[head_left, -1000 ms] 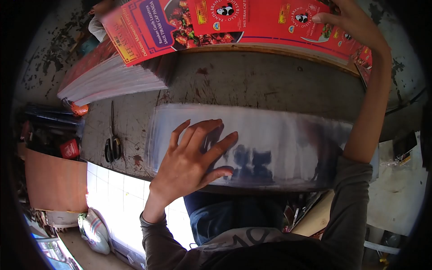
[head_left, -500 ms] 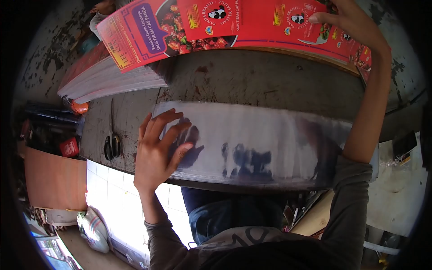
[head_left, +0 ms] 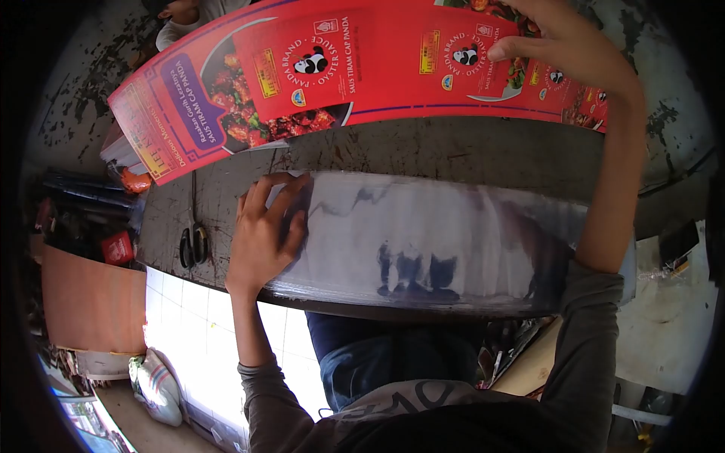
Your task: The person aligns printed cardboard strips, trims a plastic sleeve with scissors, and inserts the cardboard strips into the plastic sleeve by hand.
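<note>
A long red printed sheet (head_left: 389, 75), with panda logos and pictures of food, spans the far side of the table. My right hand (head_left: 563, 53) pinches its far right part, the thumb on the printed face and the other fingers partly out of view. Nearer my body lies a stack of shiny clear plastic sheets (head_left: 423, 226), its surface reflecting dark shapes. My left hand (head_left: 264, 234) rests on the left end of that stack, fingers apart and slightly bent.
Black-handled scissors (head_left: 193, 245) lie left of the stack on the dark, scratched table (head_left: 483, 151). A pile of sheets (head_left: 124, 157) shows partly beneath the red sheet's left end. Another person (head_left: 181, 19) is at the far left. A brown board (head_left: 94, 302) stands lower left.
The red sheet has come nearer and to the left, now covering much of the pile, with my right hand still on it. My left hand has settled lower onto the plastic stack.
</note>
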The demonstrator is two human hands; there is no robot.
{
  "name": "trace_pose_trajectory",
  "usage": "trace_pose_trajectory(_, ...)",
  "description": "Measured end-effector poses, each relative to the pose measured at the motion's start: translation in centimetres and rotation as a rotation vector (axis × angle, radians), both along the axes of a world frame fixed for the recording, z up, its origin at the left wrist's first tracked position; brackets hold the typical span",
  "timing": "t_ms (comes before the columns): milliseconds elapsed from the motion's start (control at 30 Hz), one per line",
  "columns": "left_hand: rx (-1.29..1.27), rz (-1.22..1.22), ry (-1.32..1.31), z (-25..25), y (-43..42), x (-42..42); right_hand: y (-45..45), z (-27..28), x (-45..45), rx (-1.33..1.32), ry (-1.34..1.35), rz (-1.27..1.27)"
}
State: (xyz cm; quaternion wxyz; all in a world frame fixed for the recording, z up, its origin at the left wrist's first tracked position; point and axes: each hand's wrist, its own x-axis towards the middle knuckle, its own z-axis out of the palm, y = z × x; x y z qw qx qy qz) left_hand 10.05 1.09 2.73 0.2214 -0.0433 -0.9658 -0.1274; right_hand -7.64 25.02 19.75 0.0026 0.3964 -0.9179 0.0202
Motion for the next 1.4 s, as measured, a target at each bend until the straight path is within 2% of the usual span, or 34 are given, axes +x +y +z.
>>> trace_pose_trajectory(133, 0.053, -0.012, -0.028, -0.2, -0.4, -0.5, -0.2, -0.8, 0.1, -0.009, 0.026, -0.013)
trace_pose_trajectory(233, 0.029, 0.006, -0.005, -0.3, -0.4, -0.6, 0.1, -1.8, -1.2, -0.101, 0.076, 0.209)
trace_pose_trajectory(300, -0.021, 0.025, 0.05, -0.2, -0.4, -0.5, -0.3, -1.4, -0.7, -0.03, 0.108, 0.173)
trace_pose_trajectory(533, -0.088, 0.087, 0.168, -0.6, -0.2, -0.3, -0.9, -2.4, -0.9, -0.086, 0.101, 0.236)
trace_pose_trajectory(733, -0.253, 0.051, 0.29, -0.5, -0.9, -0.8, -1.2, -1.6, -0.1, -0.062, -0.004, 0.186)
trace_pose_trajectory(833, -0.291, 0.015, 0.338, -1.1, -1.5, -0.8, -2.0, -3.1, -1.2, -0.129, 0.081, 0.265)
trace_pose_trajectory(933, -0.232, -0.049, 0.439, -1.4, -1.6, -0.6, -3.2, -4.8, -1.4, -0.32, -0.191, 0.143)
trace_pose_trajectory(967, -0.224, -0.064, 0.514, -1.4, -1.4, -0.5, -3.9, -5.6, -1.5, -0.442, -0.179, 0.301)
trace_pose_trajectory(1033, -0.218, -0.078, 0.59, -1.5, -1.5, 0.0, -4.5, -5.8, -1.5, -0.566, -0.167, 0.462)
trace_pose_trajectory(1100, -0.196, -0.18, 0.666, -2.1, -1.8, 0.5, -4.9, -4.5, 1.2, -0.49, -0.182, 0.253)
trace_pose_trajectory(1167, -0.216, -0.183, 0.661, -2.3, -2.1, 0.6, -4.4, -4.2, 3.1, -0.58, 0.045, 0.33)
trace_pose_trajectory(1200, -0.207, -0.193, 0.66, -2.2, -2.1, 0.4, -4.0, -2.8, 3.4, -0.412, -0.122, 0.336)
trace_pose_trajectory(1267, -0.198, -0.199, 0.659, -2.1, -2.1, 0.2, -4.6, -2.0, 4.0, -0.238, -0.289, 0.343)
trace_pose_trajectory(1367, -0.104, -0.214, 0.679, -2.1, -2.2, -0.2, -6.8, -3.7, 5.0, -0.299, -0.157, 0.072)
trace_pose_trajectory(1400, -0.056, -0.231, 0.677, -2.2, -2.2, -0.3, -7.2, -5.0, 5.0, -0.585, 0.129, 0.216)
